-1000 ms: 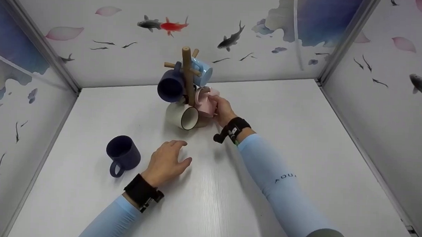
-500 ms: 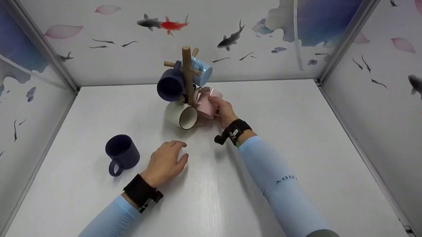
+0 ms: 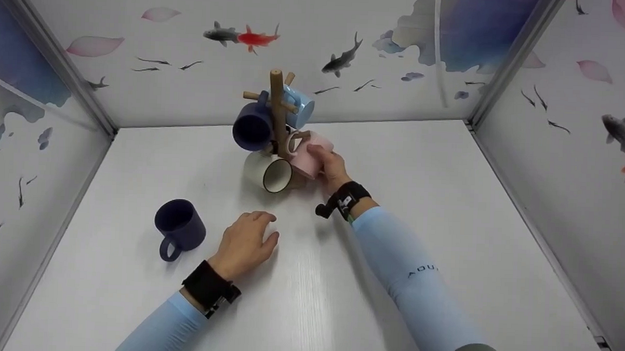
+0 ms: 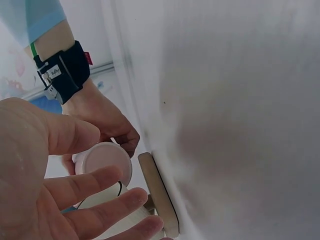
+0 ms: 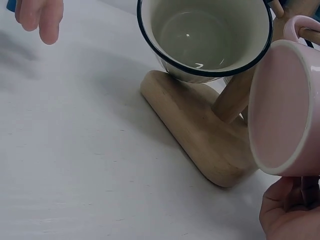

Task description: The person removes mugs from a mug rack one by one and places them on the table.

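Note:
My right hand point(image 3: 333, 168) grips a pink mug point(image 3: 307, 157) by its body, at the right side of a wooden mug tree point(image 3: 277, 101). In the right wrist view a peg of the tree passes through the handle of the pink mug point(image 5: 285, 107). My left hand point(image 3: 245, 243) hovers near the table's middle with relaxed, parted fingers and holds nothing. Beside the pink mug hangs a cream mug point(image 3: 263, 172) with a dark rim, its mouth facing forward. Higher up on the tree are a dark blue mug point(image 3: 253, 126) and a light blue mug point(image 3: 300, 108).
Another dark blue mug point(image 3: 181, 225) stands upright on the white table point(image 3: 447, 201), left of my left hand. The tree's wooden base point(image 5: 200, 130) rests on the table under the cream mug. Walls printed with fish enclose the back and both sides.
The pink mug has shifted slightly right and toward me along its peg, still in my right hand. My left hand's thumb has drawn in a little.

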The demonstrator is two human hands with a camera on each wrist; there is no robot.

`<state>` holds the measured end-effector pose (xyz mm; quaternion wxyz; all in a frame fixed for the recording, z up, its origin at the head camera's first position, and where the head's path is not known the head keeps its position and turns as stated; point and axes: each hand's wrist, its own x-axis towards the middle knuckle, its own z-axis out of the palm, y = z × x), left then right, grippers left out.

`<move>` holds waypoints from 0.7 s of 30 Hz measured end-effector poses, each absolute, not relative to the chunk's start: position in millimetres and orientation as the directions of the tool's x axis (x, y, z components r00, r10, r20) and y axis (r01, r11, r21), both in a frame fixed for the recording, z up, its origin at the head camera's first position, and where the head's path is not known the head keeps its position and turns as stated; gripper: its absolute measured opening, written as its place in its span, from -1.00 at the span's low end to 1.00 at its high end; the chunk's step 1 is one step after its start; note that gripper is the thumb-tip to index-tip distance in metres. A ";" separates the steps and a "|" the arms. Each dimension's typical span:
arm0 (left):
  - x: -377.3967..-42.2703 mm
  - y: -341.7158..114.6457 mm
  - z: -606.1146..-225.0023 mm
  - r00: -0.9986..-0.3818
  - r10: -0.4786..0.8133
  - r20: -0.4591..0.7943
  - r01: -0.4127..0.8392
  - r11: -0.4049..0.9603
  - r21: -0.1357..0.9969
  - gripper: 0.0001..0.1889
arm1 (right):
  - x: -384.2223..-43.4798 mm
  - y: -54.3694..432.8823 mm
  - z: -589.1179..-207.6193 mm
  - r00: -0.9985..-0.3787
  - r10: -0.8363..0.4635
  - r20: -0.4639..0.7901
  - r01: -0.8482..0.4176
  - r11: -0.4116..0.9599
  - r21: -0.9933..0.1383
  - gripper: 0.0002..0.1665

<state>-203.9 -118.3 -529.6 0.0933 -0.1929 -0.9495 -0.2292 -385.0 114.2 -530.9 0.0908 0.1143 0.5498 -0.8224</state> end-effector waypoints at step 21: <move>-201.4 -123.3 -532.5 -0.910 0.324 0.259 0.406 0.825 0.393 -0.68 | -387.3 103.7 -530.8 -0.957 -0.052 -0.286 0.256 -0.614 -0.747 -0.14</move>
